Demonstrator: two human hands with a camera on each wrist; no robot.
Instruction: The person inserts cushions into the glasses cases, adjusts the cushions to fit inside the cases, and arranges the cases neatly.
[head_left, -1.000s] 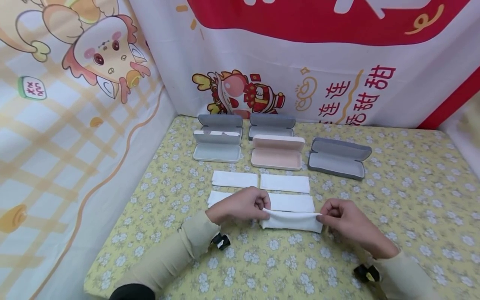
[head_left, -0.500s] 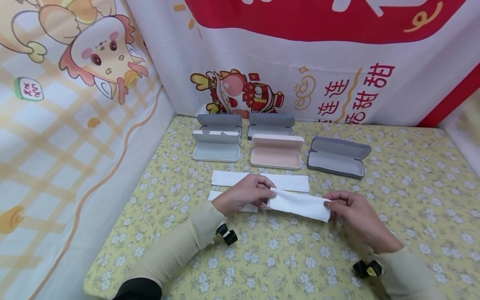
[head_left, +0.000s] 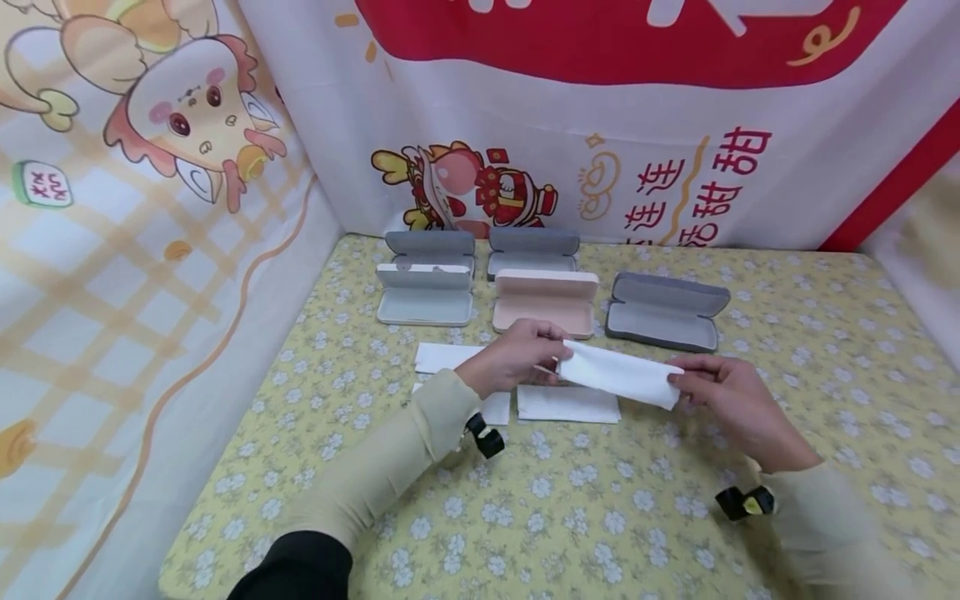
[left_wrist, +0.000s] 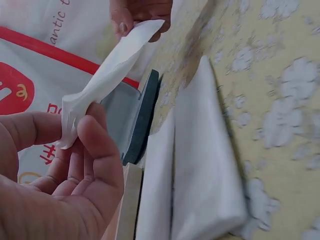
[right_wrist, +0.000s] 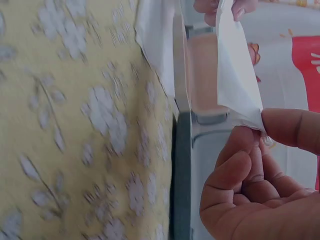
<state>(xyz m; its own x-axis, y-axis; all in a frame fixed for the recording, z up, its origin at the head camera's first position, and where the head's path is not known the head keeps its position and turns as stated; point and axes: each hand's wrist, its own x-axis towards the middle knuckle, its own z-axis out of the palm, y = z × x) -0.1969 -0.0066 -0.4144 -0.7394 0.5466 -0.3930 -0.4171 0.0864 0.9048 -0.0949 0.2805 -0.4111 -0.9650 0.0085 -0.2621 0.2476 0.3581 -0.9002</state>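
Note:
A folded white cloth (head_left: 618,372) is stretched in the air between my two hands, above the table and tilted down to the right. Its left end is pinched by the thumb and fingers of my left hand (head_left: 522,354). My right hand (head_left: 738,402) pinches the opposite end, as the right wrist view of the cloth (right_wrist: 239,70) also shows. Below lie more folded white cloths: one at the front right (head_left: 568,404), one at the front left (head_left: 495,408) partly covered by my left arm, and one at the back left (head_left: 447,357). What lies directly behind the raised cloth is hidden.
Several glasses cases stand with lids up at the back: a pink case (head_left: 543,317), a light grey case (head_left: 424,307), a dark grey case (head_left: 662,325) at right, and two grey ones (head_left: 431,242) behind. Flowered fabric (head_left: 570,517) covers the table; printed curtains (head_left: 480,108) hang behind.
Both hands have lifted the white cloth off the table and carried it away from me, toward the cases. The front right cloth beneath has come into view.

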